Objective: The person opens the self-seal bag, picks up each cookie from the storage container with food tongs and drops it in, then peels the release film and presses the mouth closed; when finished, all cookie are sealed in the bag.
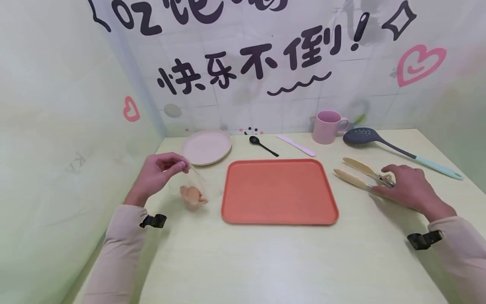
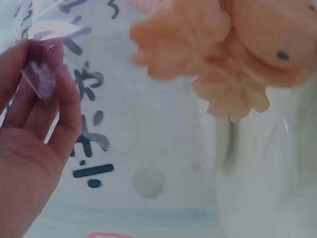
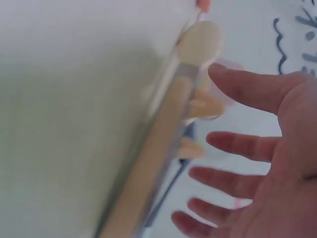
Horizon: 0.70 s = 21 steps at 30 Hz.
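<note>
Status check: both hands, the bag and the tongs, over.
Left hand pinches clear bag top, orange pieces inside. Right hand over tongs, fingers spread, no grip seen. Orange tray between them, bare.

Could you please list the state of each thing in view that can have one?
left hand: pinching the clear bag's top.
clear bag: hanging upright, orange pieces inside.
right hand: fingers straight, resting over the tongs.
tongs: flat on the table, arms apart.
orange tray: bare.
pink mug: upright.
</note>
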Each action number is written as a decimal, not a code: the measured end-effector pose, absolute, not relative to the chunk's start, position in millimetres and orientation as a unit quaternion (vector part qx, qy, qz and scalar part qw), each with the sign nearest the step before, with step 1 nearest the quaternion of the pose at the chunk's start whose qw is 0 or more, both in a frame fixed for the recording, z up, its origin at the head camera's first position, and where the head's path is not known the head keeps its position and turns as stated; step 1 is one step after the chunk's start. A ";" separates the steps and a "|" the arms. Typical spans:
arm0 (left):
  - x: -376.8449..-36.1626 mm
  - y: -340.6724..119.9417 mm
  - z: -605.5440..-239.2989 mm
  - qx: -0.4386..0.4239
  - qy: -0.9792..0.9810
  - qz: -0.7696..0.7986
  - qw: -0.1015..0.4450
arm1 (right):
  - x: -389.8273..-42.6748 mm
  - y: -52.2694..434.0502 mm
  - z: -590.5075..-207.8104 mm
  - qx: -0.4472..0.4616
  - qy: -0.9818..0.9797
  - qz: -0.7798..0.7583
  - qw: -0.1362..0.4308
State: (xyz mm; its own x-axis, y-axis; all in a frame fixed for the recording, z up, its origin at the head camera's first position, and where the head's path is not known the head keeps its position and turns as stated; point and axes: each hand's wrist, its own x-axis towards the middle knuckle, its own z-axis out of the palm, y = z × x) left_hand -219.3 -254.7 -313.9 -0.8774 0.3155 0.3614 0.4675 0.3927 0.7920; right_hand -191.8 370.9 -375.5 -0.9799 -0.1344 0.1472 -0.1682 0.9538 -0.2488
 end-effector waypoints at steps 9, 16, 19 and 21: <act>-206.9 -215.7 -291.3 -0.202 -0.798 -0.483 0.300 | -184.5 300.2 -336.8 0.144 -0.935 0.233 0.224; -201.9 -194.0 -285.9 -0.213 -0.750 -0.539 0.319 | -189.1 240.7 -326.1 0.208 -0.920 0.288 0.163; -198.2 -185.0 -283.7 -0.226 -0.741 -0.551 0.310 | -192.7 213.0 -325.3 0.225 -0.904 0.351 0.092; -197.6 -177.1 -280.9 -0.240 -0.735 -0.554 0.307 | -198.5 193.3 -326.4 0.230 -0.887 0.398 0.043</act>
